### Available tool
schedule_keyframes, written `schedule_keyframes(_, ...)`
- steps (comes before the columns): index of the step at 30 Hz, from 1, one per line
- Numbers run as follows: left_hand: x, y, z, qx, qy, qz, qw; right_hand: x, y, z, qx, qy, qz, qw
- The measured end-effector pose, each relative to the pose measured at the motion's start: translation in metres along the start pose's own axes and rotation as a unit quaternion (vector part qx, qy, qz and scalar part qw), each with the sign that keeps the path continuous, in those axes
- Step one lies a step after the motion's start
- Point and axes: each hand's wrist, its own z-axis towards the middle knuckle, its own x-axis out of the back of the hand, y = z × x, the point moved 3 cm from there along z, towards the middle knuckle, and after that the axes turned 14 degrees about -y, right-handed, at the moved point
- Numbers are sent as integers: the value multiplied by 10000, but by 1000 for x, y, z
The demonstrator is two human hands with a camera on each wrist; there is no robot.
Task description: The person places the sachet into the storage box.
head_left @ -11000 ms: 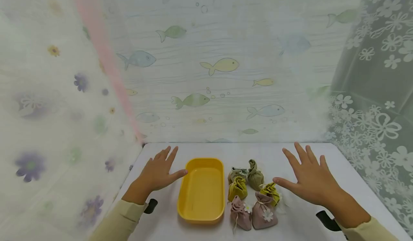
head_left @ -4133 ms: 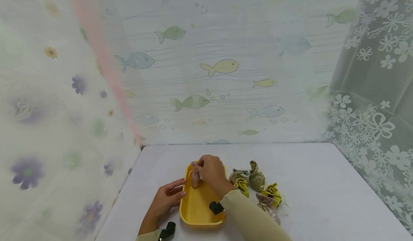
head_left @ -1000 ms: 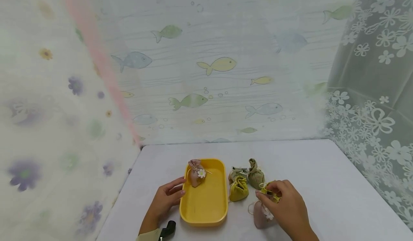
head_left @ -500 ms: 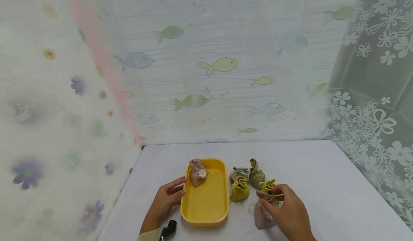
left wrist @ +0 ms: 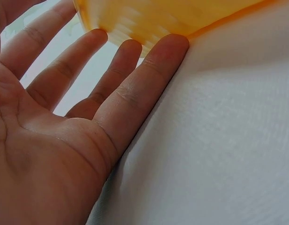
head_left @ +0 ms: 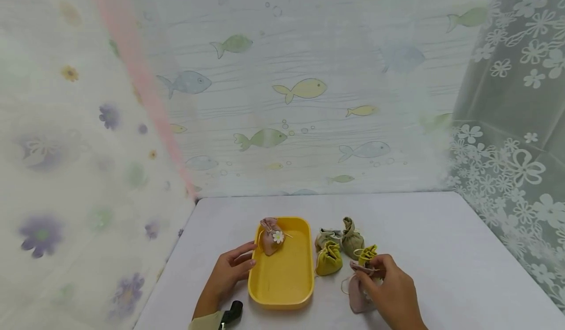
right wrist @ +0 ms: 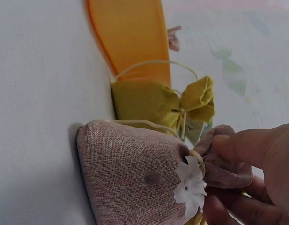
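Counter (head_left: 441, 251): white cloth surface, carries all items below; printed curtains hang behind and to both sides.

Tray (head_left: 282, 271): yellow, oblong, lying left of centre. Holds one pouch in its far left corner; the rest of the floor is bare.

Left hand (head_left: 229, 273): flat on the counter at the tray's left wall. Grip apart, fingers straight, tips touching the tray wall, as the left wrist view shows; holds nothing.

Right hand (head_left: 390, 291): on the counter right of the tray. Grip clamped, thumb and fingers pinching the gathered neck of a pink pouch.

Pink pouch in hand (right wrist: 135, 173): linen, white flower on the front, cream drawstring. Its base looks to rest on the counter, just right of the tray and apart from it.

Pink pouch in tray (head_left: 270, 234): same make, white flower, standing upright.

Loose pouches, all on the counter right of the tray: yellow pouch (head_left: 328, 260), just beside the tray wall; olive pouch (head_left: 351, 239); grey-green pouch (head_left: 325, 236); second yellow pouch (head_left: 367, 254), touching the right hand's fingers.

Status, as judged: one of six pouches in the tray; one gripped, not yet lifted clear; four untouched outside.
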Motion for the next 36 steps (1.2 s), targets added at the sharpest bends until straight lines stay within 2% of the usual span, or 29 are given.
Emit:
schedule_keyframes(7, 0, 2, 0, 72, 134, 41, 9999, 0, -3, -1, 152, 215, 118, 9996)
schedule_keyframes(20, 0, 0, -1, 31, 40, 43, 10000, 0, -10, -3, 481, 674, 142, 9965)
schedule_keyframes(28, 1, 0, -3, 103, 135, 121, 9998, 0, -15, -5, 627, 733, 187, 9952)
schedule_keyframes(36, -1, 2, 0, 31, 87, 96, 9999, 0, -20, -5, 1036, 1043, 108, 9891)
